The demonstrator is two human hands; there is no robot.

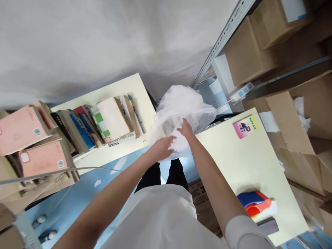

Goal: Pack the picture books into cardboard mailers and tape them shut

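A white, translucent plastic bag [181, 100] bulges up in the gap between two pale tables, its mouth facing me. Crumpled white material shows inside it. My left hand [162, 149] is at the near left side of the bag, fingers apart and slightly blurred. At the bag's opening, my right hand [186, 128] reaches in from the right with its thumb and index finger apart. It overlaps the plastic, and whether it touches is hard to tell. Neither hand visibly grips anything.
Rows of books [83, 128] stand on the left table [135, 86]. The right table [223, 155] carries a pink-and-yellow booklet [245, 126], a blue-and-orange object [255, 202] and a dark phone-like slab [268, 225]. Metal shelving with cardboard boxes [251, 52] and a power strip [242, 91] borders the right.
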